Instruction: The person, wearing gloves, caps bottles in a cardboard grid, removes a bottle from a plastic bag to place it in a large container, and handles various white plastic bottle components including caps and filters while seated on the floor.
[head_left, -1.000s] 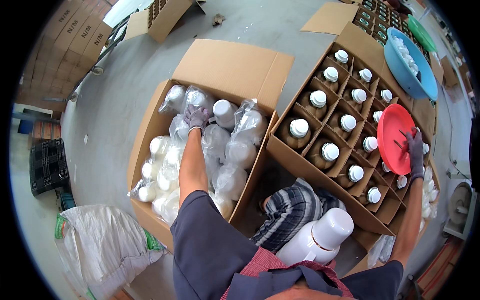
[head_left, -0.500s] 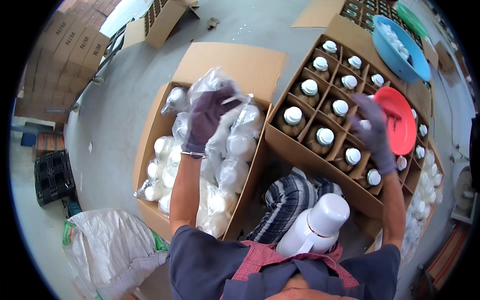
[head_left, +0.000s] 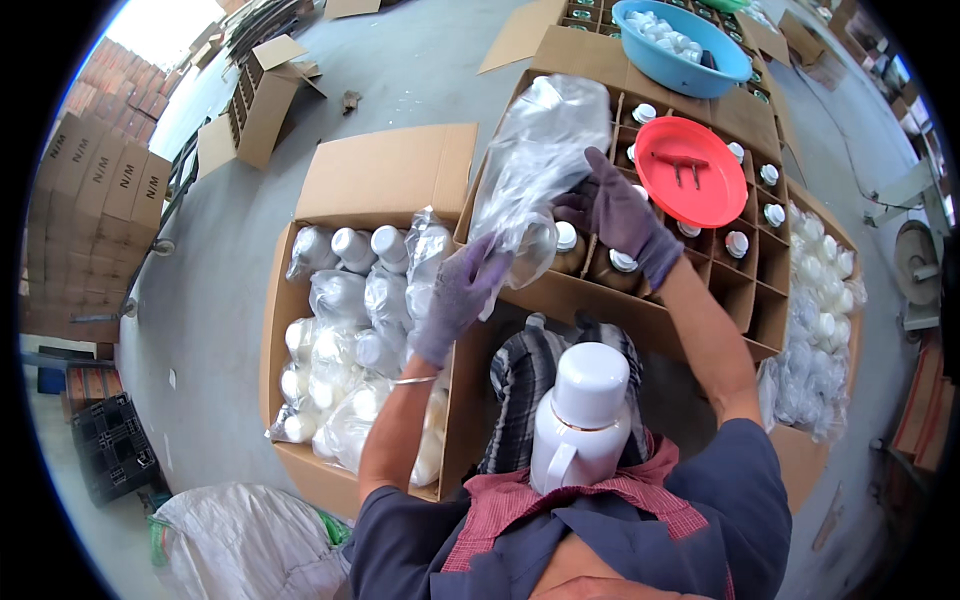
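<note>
A large crumpled clear plastic bag lies slanted over the left part of a divided carton of brown bottles with white caps. My left hand, in a purple-grey glove, is closed on the bag's lower left side. What the bag holds, if anything, I cannot make out. My right hand, also gloved, is above the bottles at the bag's right edge, fingers apart. To the left stands an open carton of white bottle-shaped items wrapped in clear plastic. A white thermos flask is upright in front of my chest.
A red plastic lid or dish with a dark red T-shaped piece rests on the bottle carton. Behind it sits a blue basin of white caps. More bagged white items fill a carton at right. A white sack lies lower left.
My left hand has carried the clear bag rightward from the left carton to over the bottles. My right hand has moved left from beside the red dish to the bag. The view has shifted.
</note>
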